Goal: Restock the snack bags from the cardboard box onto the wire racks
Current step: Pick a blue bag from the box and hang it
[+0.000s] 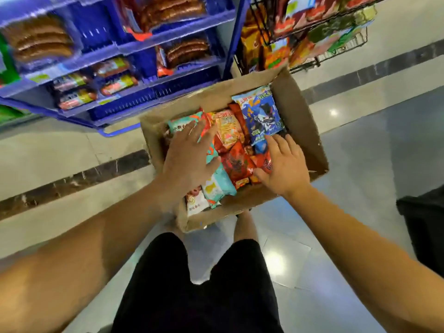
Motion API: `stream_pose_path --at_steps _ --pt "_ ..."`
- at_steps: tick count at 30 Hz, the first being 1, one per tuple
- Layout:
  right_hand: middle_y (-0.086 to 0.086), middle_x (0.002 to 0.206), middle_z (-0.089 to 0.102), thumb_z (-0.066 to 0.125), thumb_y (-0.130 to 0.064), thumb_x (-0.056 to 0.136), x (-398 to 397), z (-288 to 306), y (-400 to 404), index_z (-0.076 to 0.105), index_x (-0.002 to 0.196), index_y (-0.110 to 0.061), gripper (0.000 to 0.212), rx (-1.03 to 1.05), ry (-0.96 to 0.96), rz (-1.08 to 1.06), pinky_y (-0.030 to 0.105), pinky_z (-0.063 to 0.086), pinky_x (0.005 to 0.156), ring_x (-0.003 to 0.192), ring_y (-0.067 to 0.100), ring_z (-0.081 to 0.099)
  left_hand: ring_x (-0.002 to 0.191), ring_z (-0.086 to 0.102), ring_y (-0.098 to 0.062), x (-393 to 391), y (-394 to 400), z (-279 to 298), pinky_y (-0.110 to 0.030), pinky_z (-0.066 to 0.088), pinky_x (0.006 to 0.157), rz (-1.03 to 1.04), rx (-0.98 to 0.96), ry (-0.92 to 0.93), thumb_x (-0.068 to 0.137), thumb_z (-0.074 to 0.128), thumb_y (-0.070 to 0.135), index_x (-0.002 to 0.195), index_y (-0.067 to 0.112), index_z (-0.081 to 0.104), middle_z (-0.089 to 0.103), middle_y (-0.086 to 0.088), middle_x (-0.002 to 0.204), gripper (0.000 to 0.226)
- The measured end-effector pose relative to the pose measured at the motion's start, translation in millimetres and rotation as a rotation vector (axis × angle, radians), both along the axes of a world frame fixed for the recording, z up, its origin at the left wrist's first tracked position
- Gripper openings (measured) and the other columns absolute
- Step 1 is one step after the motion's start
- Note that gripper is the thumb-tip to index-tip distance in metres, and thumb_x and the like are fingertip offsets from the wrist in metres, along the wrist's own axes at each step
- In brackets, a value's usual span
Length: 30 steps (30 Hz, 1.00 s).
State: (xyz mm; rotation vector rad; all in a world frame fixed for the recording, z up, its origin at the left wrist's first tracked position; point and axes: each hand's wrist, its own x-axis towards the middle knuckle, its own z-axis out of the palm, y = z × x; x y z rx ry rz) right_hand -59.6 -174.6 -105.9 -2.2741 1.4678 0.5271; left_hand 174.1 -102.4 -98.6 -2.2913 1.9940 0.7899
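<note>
Your left hand (189,156) lies flat, fingers straight, on the teal bag (217,181) in the cardboard box (300,121) at 12 o'clock. Your right hand (286,168), fingers loose, touches the red bags (236,163); blue bag (262,114) beyond. Wire racks (312,32) at 1 o'clock, stocked.

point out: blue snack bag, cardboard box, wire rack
blue snack bag (260,114): head view, middle of its printed front.
cardboard box (302,121): head view, inner right wall.
wire rack (346,48): head view, lower basket front.
</note>
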Motion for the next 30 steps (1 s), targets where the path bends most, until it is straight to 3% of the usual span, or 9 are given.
stream_pose_path --at_steps 4,10,13,16,19,22,26,28,30 --pt "0.018 0.158 0.035 0.053 -0.062 0.082 -23.8 -68.6 -51.0 0.027 0.157 -0.013 0.093 0.031 0.018 0.125 0.054 0.022 0.121 0.148 0.042 0.024 0.138 0.04 -0.043 -31.0 -25.1 -54.1 -0.052 0.031 0.116 0.134 0.037 0.027 0.086 0.045 0.055 0.148 0.011 0.045 0.043 -0.022 0.152 0.076" --pt "0.014 0.164 0.023 0.059 -0.057 0.091 -50.6 -176.8 -117.7 0.017 0.16 -0.015 0.091 0.075 0.078 0.266 0.049 0.016 0.123 0.152 0.039 0.014 0.135 0.044 -0.044 -77.1 -67.7 -150.0 -0.054 0.036 0.112 0.221 0.104 0.064 0.083 0.048 0.053 0.145 0.013 0.05 0.049 -0.022 0.147 0.073" --pt "0.01 0.168 0.01 0.056 -0.058 0.092 -52.6 -229.4 -140.9 0.008 0.161 -0.019 0.092 0.114 0.095 0.254 0.046 0.013 0.124 0.153 0.035 0.008 0.141 0.039 -0.039 -90.3 -86.3 -192.3 -0.047 0.027 0.118 0.275 0.104 0.041 0.088 0.049 0.051 0.147 0.012 0.048 0.044 -0.021 0.151 0.071" --pt "0.007 0.169 -0.002 0.064 -0.056 0.089 -46.9 -276.5 -161.6 0.004 0.161 -0.025 0.099 0.119 0.058 0.189 0.047 0.012 0.125 0.154 0.034 0.003 0.151 0.02 -0.029 -95.1 -98.5 -230.9 -0.036 0.009 0.123 0.295 0.158 0.012 0.098 0.049 0.049 0.156 0.019 0.03 0.026 -0.013 0.163 0.068" --pt "0.009 0.168 -0.007 0.074 -0.049 0.083 -36.0 -312.5 -175.8 0.006 0.161 -0.031 0.104 0.057 -0.008 0.104 0.051 0.013 0.124 0.153 0.039 0.0 0.141 0.034 -0.038 -92.9 -101.6 -263.6 -0.05 0.029 0.117 0.329 0.168 0.039 0.09 0.044 0.054 0.149 0.017 0.044 0.039 -0.016 0.155 0.07" --pt "0.008 0.168 -0.003 0.078 -0.038 0.083 -28.0 -335.4 -172.8 0.011 0.159 -0.036 0.102 0.037 -0.039 0.068 0.056 0.018 0.121 0.151 0.042 0.006 0.129 0.048 -0.042 -88.1 -94.4 -289.3 -0.054 0.042 0.107 0.353 0.165 0.081 0.083 0.043 0.053 0.14 0.009 0.055 0.053 -0.021 0.142 0.074" --pt "0.006 0.166 0.014 0.078 -0.022 0.084 -25.5 -338.3 -169.8 0.026 0.155 -0.034 0.089 -0.051 -0.148 0.024 0.058 0.03 0.113 0.142 0.04 0.026 0.135 0.043 -0.039 -86.8 -89.1 -293.6 -0.051 0.037 0.113 0.39 0.171 0.132 0.084 0.042 0.056 0.145 0.01 0.05 0.05 -0.018 0.146 0.076" --pt "0.005 0.164 0.023 0.078 -0.017 0.081 -24.1 -326.4 -173.2 0.034 0.153 -0.031 0.085 -0.08 -0.23 -0.009 0.055 0.033 0.11 0.136 0.04 0.034 0.14 0.038 -0.035 -87.0 -88.8 -285.2 -0.045 0.032 0.117 0.445 0.164 0.189 0.088 0.049 0.053 0.149 0.014 0.045 0.045 -0.013 0.151 0.073" --pt "0.006 0.161 0.03 0.081 -0.017 0.076 -22.8 -306.6 -167.6 0.04 0.15 -0.027 0.085 -0.093 -0.327 -0.034 0.052 0.035 0.106 0.131 0.039 0.04 0.143 0.034 -0.026 -85.6 -90.6 -274.3 -0.029 0.024 0.115 0.512 0.151 0.284 0.093 0.06 0.046 0.153 0.018 0.038 0.04 -0.007 0.156 0.07"
